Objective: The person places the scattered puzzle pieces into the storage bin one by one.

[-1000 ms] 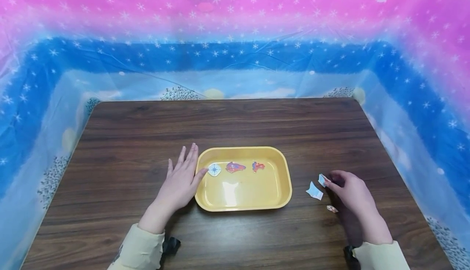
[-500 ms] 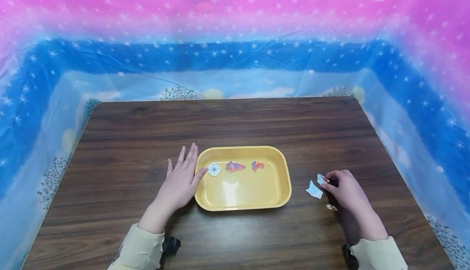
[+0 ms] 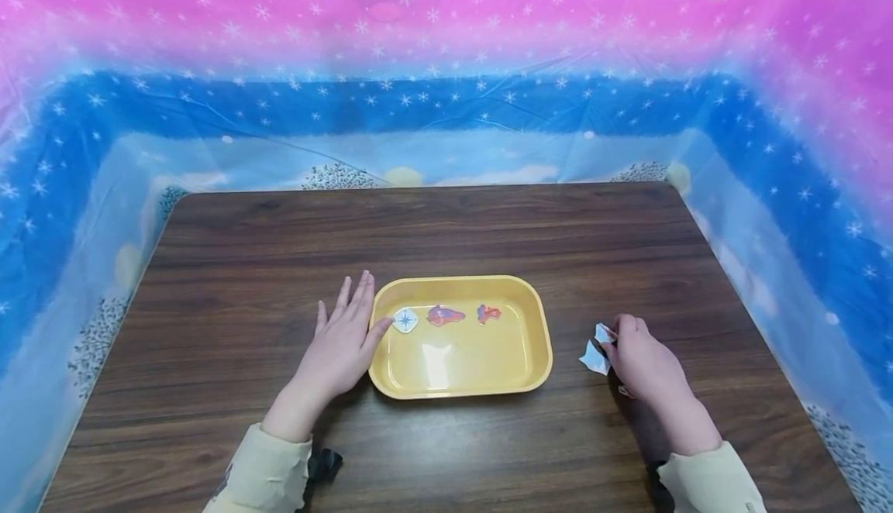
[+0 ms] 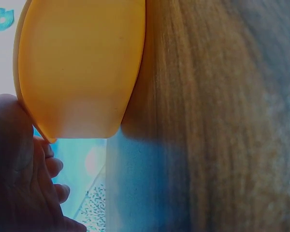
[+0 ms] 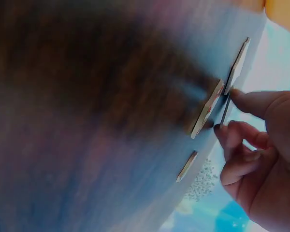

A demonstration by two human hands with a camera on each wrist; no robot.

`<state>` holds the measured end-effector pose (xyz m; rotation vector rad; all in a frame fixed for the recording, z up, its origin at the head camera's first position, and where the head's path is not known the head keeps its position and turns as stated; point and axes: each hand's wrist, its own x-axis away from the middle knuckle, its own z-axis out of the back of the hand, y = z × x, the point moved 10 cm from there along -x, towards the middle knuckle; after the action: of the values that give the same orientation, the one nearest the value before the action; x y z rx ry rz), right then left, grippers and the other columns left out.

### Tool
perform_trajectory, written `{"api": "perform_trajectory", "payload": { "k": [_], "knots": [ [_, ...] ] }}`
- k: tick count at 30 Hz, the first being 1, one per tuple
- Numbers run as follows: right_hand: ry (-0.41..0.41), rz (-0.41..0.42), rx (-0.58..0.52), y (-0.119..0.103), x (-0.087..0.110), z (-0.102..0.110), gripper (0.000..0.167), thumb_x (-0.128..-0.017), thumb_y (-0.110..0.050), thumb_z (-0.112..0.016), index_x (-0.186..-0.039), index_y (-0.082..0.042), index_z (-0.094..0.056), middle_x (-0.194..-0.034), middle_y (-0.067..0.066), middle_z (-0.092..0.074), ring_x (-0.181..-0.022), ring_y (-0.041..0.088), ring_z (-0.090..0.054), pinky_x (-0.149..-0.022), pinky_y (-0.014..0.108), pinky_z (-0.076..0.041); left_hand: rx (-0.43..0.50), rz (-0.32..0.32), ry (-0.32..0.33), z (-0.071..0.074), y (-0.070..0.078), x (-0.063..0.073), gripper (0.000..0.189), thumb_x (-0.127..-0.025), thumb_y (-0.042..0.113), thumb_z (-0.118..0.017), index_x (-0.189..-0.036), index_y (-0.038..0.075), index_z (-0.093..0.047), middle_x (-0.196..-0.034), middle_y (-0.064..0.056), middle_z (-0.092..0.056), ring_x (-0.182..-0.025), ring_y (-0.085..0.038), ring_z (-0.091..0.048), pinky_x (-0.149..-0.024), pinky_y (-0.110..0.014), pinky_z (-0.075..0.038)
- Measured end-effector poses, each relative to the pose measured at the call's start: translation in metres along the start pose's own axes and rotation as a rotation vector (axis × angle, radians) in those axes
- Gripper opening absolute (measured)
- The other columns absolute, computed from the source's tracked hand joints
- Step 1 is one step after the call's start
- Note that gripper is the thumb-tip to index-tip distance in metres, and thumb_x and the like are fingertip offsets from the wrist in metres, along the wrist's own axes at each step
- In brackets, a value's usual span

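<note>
A yellow tray [image 3: 453, 381] stands mid-table with three flat printed cutouts on its floor: a white compass-star piece [image 3: 405, 320], a purple-red piece [image 3: 444, 315] and a smaller red-purple piece [image 3: 488, 314]. My left hand [image 3: 338, 346] lies along the tray's left side, fingers straight, thumb over the rim. To the right of the tray, my right hand [image 3: 645, 366] pinches a thin light-blue and red flat piece [image 3: 603, 333] between thumb and finger. Touching its lower side in the head view is a light-blue angular piece [image 3: 594, 358]. A small reddish piece [image 3: 625, 391] is partly hidden by that hand.
The dark wood-grain table [image 3: 418, 234] has a patterned cloth [image 3: 446, 102] hung around its back and sides. In the right wrist view, several thin pieces lie near the fingers, among them a red-marked piece [image 5: 208, 108] and a small one [image 5: 186, 166].
My right hand has shifted slightly left with the pinched piece and turned a little, now covering part of the small reddish piece. The left hand stays at the tray.
</note>
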<state>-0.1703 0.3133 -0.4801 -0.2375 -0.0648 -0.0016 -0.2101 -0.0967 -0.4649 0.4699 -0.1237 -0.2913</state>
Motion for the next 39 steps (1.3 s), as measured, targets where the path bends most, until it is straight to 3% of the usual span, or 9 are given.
{"api": "perform_trajectory", "payload": {
  "k": [5, 8, 11, 14, 19, 22, 26, 34, 39],
  "knots": [
    [0.042, 0.0, -0.01, -0.009, -0.003, 0.014, 0.046, -0.095, -0.019, -0.071, -0.125, 0.01, -0.054, -0.11, 0.025, -0.066, -0.089, 0.036, -0.068, -0.074, 0.055, -0.056, -0.003, -0.001, -0.009, -0.001, 0.0, 0.001, 0.075, -0.11, 0.047, -0.036, -0.162, 0.001, -0.01, -0.17, -0.011, -0.009, -0.155, -0.038, -0.002, -0.115, -0.073, -0.005],
    [0.096, 0.049, -0.039, -0.02, -0.004, 0.029, 0.039, -0.093, -0.021, -0.074, -0.123, 0.003, -0.066, -0.112, 0.019, -0.068, -0.092, 0.034, -0.068, -0.076, 0.054, -0.056, 0.001, 0.0, -0.006, -0.001, 0.0, 0.001, 0.075, -0.11, 0.047, -0.036, -0.162, 0.001, -0.01, -0.17, -0.011, -0.008, -0.155, -0.039, -0.002, -0.115, -0.073, -0.004],
    [0.189, 0.133, -0.062, -0.037, -0.004, 0.047, 0.032, -0.088, -0.021, -0.078, -0.116, -0.006, -0.075, -0.108, 0.012, -0.068, -0.078, 0.024, -0.065, -0.064, 0.044, -0.055, 0.003, -0.003, 0.006, 0.001, 0.0, 0.001, 0.074, -0.11, 0.046, -0.037, -0.162, 0.0, -0.011, -0.169, -0.012, -0.01, -0.155, -0.039, -0.003, -0.115, -0.074, -0.005],
    [0.292, 0.211, -0.099, -0.055, -0.002, 0.065, 0.03, -0.082, -0.019, -0.083, -0.111, -0.01, -0.078, -0.101, 0.004, -0.067, -0.064, 0.012, -0.054, -0.053, 0.032, -0.046, 0.006, -0.007, 0.01, 0.002, 0.0, 0.001, 0.074, -0.11, 0.045, -0.037, -0.162, -0.001, -0.012, -0.169, -0.012, -0.01, -0.156, -0.038, -0.003, -0.115, -0.074, -0.005],
    [0.378, 0.353, -0.168, -0.092, -0.003, 0.086, 0.029, -0.079, -0.02, -0.085, -0.106, -0.013, -0.079, -0.098, -0.003, -0.066, -0.059, 0.004, -0.044, -0.052, 0.027, -0.041, 0.011, -0.009, 0.008, 0.003, 0.0, 0.001, 0.074, -0.11, 0.045, -0.037, -0.162, 0.0, -0.011, -0.169, -0.012, -0.01, -0.156, -0.038, -0.003, -0.115, -0.074, -0.005],
    [0.353, 0.432, -0.182, -0.121, -0.01, 0.09, 0.028, -0.079, -0.02, -0.084, -0.106, -0.013, -0.079, -0.101, -0.002, -0.067, -0.059, 0.004, -0.047, -0.054, 0.028, -0.043, 0.01, -0.01, 0.01, 0.003, -0.001, 0.001, 0.074, -0.11, 0.045, -0.037, -0.162, 0.0, -0.011, -0.169, -0.012, -0.01, -0.156, -0.038, -0.003, -0.115, -0.074, -0.005],
    [0.256, 0.51, -0.154, -0.164, -0.021, 0.082, 0.028, -0.079, -0.024, -0.084, -0.104, -0.014, -0.079, -0.101, -0.002, -0.068, -0.062, 0.007, -0.054, -0.054, 0.028, -0.045, 0.013, -0.017, 0.013, 0.004, 0.0, 0.001, 0.073, -0.11, 0.045, -0.036, -0.162, 0.0, -0.011, -0.169, -0.012, -0.01, -0.156, -0.038, -0.003, -0.115, -0.074, -0.005],
    [0.088, 0.752, -0.022, -0.241, -0.033, 0.046, 0.024, -0.081, -0.032, -0.082, -0.099, -0.017, -0.078, -0.096, -0.006, -0.067, -0.067, 0.006, -0.061, -0.056, 0.024, -0.049, 0.016, -0.026, 0.016, 0.002, 0.0, 0.0, 0.074, -0.11, 0.048, -0.034, -0.162, 0.0, -0.013, -0.169, -0.011, -0.011, -0.156, -0.037, -0.004, -0.115, -0.074, -0.005],
    [-0.055, 0.832, 0.065, -0.277, -0.038, 0.016, 0.021, -0.082, -0.032, -0.081, -0.098, -0.019, -0.078, -0.092, -0.008, -0.065, -0.068, 0.003, -0.058, -0.058, 0.024, -0.048, 0.018, -0.028, 0.031, 0.004, -0.001, 0.0, 0.074, -0.11, 0.049, -0.034, -0.162, 0.0, -0.015, -0.169, -0.011, -0.013, -0.156, -0.037, -0.005, -0.115, -0.074, -0.006]
  ]
}}
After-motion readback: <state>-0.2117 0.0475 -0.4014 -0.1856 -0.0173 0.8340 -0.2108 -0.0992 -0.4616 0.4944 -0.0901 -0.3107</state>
